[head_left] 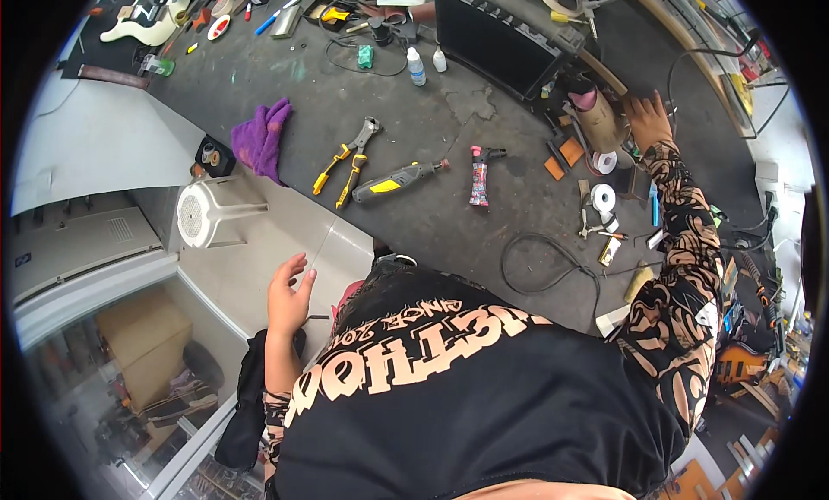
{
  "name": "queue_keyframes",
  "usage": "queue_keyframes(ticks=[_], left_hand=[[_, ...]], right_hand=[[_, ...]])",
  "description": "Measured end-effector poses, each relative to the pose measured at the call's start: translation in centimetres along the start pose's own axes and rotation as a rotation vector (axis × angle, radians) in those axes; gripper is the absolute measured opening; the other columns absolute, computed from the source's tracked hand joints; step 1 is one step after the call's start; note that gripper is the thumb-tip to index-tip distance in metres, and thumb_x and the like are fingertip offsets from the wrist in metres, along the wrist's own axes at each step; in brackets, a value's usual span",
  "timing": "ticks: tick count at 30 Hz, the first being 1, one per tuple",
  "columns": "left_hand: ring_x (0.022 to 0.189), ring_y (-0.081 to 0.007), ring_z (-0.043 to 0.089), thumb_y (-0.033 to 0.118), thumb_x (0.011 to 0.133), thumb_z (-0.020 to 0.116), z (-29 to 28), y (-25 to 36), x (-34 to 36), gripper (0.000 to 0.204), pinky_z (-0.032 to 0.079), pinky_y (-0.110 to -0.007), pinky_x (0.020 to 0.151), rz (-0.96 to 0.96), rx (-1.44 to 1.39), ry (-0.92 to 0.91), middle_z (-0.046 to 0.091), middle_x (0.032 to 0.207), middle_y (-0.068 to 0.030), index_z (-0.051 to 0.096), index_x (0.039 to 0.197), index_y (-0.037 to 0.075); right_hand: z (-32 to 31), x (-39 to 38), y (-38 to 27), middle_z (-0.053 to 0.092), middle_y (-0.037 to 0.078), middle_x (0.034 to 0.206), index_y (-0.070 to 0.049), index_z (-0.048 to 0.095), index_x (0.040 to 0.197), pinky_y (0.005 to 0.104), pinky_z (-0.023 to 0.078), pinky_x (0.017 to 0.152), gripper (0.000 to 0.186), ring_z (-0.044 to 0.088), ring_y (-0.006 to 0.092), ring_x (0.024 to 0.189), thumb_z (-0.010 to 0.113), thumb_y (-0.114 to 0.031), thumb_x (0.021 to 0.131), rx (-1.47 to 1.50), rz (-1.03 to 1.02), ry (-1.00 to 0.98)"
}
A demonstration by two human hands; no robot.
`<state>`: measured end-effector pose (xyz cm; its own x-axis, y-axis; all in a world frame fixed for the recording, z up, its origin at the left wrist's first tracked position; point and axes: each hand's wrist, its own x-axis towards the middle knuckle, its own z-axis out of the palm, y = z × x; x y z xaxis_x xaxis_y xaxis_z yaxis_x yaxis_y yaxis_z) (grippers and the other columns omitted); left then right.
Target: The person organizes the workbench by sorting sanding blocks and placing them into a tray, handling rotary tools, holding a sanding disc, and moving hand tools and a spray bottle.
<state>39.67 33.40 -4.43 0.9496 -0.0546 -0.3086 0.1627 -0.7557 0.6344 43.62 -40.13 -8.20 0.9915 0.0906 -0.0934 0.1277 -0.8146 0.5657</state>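
My right arm reaches far across the dark workbench (414, 120). At its end my right hand (649, 123) lies with fingers spread, beside a tan cylindrical container (600, 122) with something pink at its top. No held object shows in that hand. Off the bench's near left side, my left hand (289, 294) hangs in the air over the floor, fingers apart and nothing in them. Toward the middle of the bench lie yellow-handled end-cutting pliers (348, 165), a grey and yellow rotary tool (399, 182) and a small tool with a patterned pink handle (480, 179).
A black amplifier (501, 42) stands at the back. White tape rolls (603, 198) and a looped black cable (553, 262) lie to the right. A purple cloth (262, 139) rests at the bench's left edge, near a white stool (211, 213). A small bottle (416, 67) stands farther back.
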Motion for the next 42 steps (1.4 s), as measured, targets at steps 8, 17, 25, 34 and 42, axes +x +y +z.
queue_keyframes(ticks=[8, 17, 25, 34, 42], left_hand=[[0.106, -0.0254, 0.064, 0.017, 0.088, 0.071, 0.5, 1.9, 1.8, 0.037, 0.051, -0.038, 0.088, 0.097, 0.030, -0.064, 0.067, 0.114, -0.0139, 0.064, 0.123, 0.007], [0.114, -0.0326, 0.059, 0.022, 0.083, 0.076, 6.6, 3.4, 8.0, 0.050, 0.047, -0.042, 0.097, 0.461, 0.191, -0.085, 0.062, 0.120, -0.0159, 0.060, 0.127, 0.004], [0.115, -0.0304, 0.056, 0.028, 0.078, 0.080, 13.9, 8.9, 13.5, 0.073, 0.047, -0.047, 0.096, 0.625, 0.800, -0.266, 0.058, 0.123, -0.0101, 0.047, 0.140, 0.008], [0.118, -0.0357, 0.055, 0.013, 0.083, 0.074, 13.0, 10.1, 14.3, 0.052, 0.048, -0.045, 0.097, 0.553, 0.519, -0.273, 0.057, 0.126, -0.0162, 0.051, 0.129, 0.004], [0.113, -0.0397, 0.057, 0.009, 0.083, 0.073, 13.5, 15.2, 12.3, 0.052, 0.046, -0.044, 0.094, 0.582, 0.143, -0.251, 0.058, 0.120, -0.0211, 0.050, 0.129, 0.000]], right_hand=[[-0.6, -2.0, -1.1, 0.055, 0.014, 0.134, -0.001, 0.055, 0.130, 0.0424, 0.031, 0.118, 0.043, 0.046, 0.0280, 0.134, 0.049, -0.011, 0.089, -0.005, 0.073, 0.189], [-12.8, -4.4, -13.9, 0.071, 0.016, 0.091, -0.004, 0.072, 0.104, 0.0336, 0.055, 0.070, 0.018, 0.071, 0.0246, 0.080, 0.065, -0.013, 0.090, 1.092, 0.631, 0.500], [-17.5, -3.5, -28.5, 0.071, 0.016, 0.097, -0.002, 0.070, 0.101, 0.0404, 0.053, 0.084, 0.020, 0.068, 0.0333, 0.092, 0.068, -0.013, 0.085, 1.563, 0.584, 0.305], [-7.6, 1.0, -13.8, 0.039, 0.019, 0.148, -0.008, 0.029, 0.151, 0.0505, 0.030, 0.113, 0.112, 0.036, 0.0403, 0.137, 0.090, -0.030, 0.060, 0.740, 0.856, 0.323], [-2.6, 1.8, -10.9, 0.059, 0.016, 0.129, -0.011, 0.051, 0.135, 0.0444, 0.043, 0.103, 0.078, 0.054, 0.0363, 0.120, 0.085, -0.021, 0.065, 0.840, 0.742, 0.374]])
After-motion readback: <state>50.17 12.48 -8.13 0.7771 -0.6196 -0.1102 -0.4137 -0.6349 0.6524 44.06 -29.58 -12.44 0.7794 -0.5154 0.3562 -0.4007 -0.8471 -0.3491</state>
